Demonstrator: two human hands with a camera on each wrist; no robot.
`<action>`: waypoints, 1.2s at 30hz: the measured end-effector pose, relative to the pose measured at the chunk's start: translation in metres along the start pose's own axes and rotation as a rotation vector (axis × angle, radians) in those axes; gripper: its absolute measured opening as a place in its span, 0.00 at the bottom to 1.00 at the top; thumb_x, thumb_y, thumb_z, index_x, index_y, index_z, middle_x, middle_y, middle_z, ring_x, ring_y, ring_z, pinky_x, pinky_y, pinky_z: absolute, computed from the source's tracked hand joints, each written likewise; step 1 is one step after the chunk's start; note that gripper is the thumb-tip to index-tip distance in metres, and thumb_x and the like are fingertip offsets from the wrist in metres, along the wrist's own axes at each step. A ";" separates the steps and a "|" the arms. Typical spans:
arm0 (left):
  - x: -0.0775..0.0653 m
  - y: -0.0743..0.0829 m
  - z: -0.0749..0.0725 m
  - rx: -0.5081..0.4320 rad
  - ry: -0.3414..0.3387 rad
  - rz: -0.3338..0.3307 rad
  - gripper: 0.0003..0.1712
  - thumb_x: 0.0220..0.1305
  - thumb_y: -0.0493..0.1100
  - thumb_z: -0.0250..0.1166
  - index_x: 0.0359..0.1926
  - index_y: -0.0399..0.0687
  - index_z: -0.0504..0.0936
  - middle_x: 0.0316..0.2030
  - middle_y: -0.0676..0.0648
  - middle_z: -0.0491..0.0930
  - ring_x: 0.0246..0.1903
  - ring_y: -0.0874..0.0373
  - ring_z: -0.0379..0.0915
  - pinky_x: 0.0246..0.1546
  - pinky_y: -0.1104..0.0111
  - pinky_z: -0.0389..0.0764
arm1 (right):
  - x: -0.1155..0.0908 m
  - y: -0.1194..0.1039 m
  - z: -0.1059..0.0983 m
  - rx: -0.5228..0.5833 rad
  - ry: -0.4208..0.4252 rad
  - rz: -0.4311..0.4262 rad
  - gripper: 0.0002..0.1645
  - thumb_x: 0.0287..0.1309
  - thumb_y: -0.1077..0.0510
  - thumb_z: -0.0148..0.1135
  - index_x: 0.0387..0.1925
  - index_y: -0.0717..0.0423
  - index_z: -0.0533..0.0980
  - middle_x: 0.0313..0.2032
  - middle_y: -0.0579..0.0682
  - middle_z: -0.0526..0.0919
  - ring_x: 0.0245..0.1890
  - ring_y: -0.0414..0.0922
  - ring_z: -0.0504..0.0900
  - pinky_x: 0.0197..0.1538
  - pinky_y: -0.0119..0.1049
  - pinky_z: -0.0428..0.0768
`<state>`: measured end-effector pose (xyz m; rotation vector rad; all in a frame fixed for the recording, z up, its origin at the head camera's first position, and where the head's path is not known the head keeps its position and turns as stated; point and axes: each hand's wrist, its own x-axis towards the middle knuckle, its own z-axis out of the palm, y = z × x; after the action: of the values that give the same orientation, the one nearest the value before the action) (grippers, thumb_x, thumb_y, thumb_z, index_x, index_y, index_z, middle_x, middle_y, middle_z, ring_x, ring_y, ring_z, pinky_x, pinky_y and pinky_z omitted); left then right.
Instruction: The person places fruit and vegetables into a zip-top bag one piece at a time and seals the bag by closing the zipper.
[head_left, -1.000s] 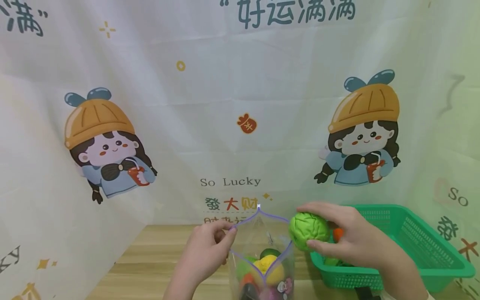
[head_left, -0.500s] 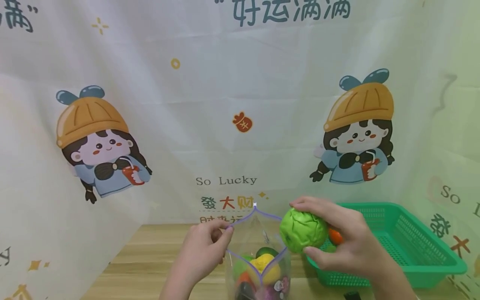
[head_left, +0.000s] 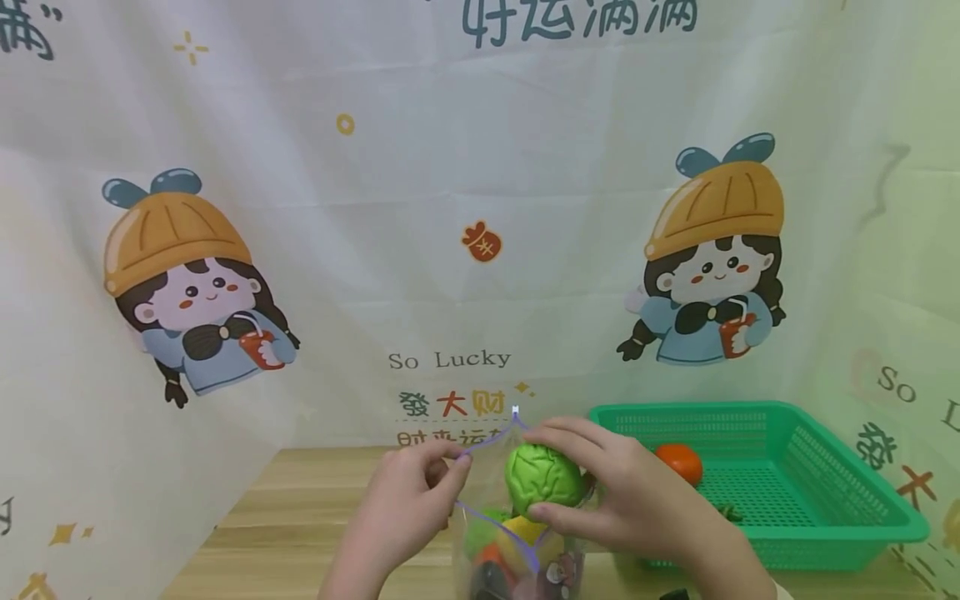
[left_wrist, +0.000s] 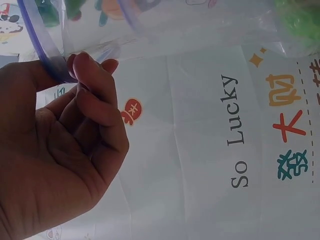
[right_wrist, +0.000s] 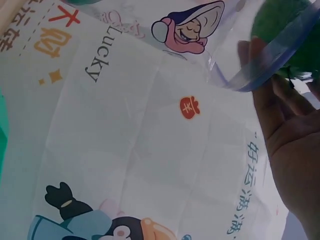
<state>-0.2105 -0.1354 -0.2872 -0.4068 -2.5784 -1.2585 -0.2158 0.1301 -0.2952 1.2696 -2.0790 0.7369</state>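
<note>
A clear zip bag (head_left: 480, 575) with a purple-edged mouth stands in the middle of the head view. Its left edge is pinched between the thumb and fingers of my left hand (head_left: 412, 492), also seen gripping the purple strip in the left wrist view. My right hand (head_left: 622, 483) holds a toy cabbage (head_left: 543, 477), bright green and wrinkled, at the bag's mouth. In the right wrist view the cabbage (right_wrist: 285, 30) shows behind the purple strip. Inside the bag lie several toy foods, among them a yellow one (head_left: 517, 546) and a dark one (head_left: 491, 579).
A green plastic basket (head_left: 825, 542) stands on the wooden table (head_left: 300, 517) at the right. It holds a toy tomato (head_left: 679, 462) and a small green piece (head_left: 727, 512). A printed cloth (head_left: 375, 250) hangs behind and at the sides.
My right hand has carried the cabbage leftward from beside the bag to its mouth, uncovering the tomato in the basket. My left hand keeps its pinch on the bag's edge.
</note>
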 end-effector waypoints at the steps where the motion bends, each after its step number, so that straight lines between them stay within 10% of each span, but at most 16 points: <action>1: 0.000 0.000 0.000 -0.002 0.000 0.002 0.11 0.75 0.46 0.67 0.49 0.49 0.90 0.18 0.52 0.77 0.14 0.59 0.74 0.16 0.69 0.72 | 0.000 -0.001 0.000 -0.004 -0.021 0.046 0.33 0.67 0.43 0.74 0.70 0.42 0.75 0.66 0.46 0.79 0.45 0.33 0.83 0.42 0.21 0.85; 17: -0.001 0.000 0.001 -0.001 -0.026 -0.002 0.13 0.76 0.47 0.65 0.52 0.46 0.89 0.18 0.51 0.77 0.15 0.58 0.75 0.17 0.68 0.74 | 0.001 -0.006 -0.006 0.160 -0.555 0.251 0.27 0.73 0.31 0.56 0.60 0.39 0.84 0.53 0.31 0.87 0.52 0.32 0.81 0.58 0.37 0.85; 26: -0.001 -0.001 0.000 -0.015 -0.035 -0.012 0.13 0.76 0.46 0.64 0.52 0.45 0.89 0.16 0.51 0.76 0.15 0.58 0.74 0.17 0.69 0.73 | -0.003 -0.004 -0.004 0.098 -0.551 0.234 0.29 0.53 0.27 0.75 0.41 0.45 0.88 0.45 0.34 0.78 0.44 0.30 0.73 0.49 0.28 0.80; 36: 0.001 -0.001 -0.002 0.008 -0.059 -0.018 0.14 0.77 0.46 0.63 0.52 0.44 0.88 0.17 0.51 0.77 0.16 0.58 0.76 0.18 0.68 0.76 | -0.001 -0.004 0.000 0.277 -0.489 0.066 0.21 0.67 0.36 0.69 0.54 0.40 0.85 0.51 0.33 0.87 0.52 0.29 0.83 0.57 0.29 0.85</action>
<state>-0.2121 -0.1371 -0.2867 -0.4257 -2.6408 -1.2602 -0.2118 0.1286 -0.2954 1.6738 -2.4773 0.8287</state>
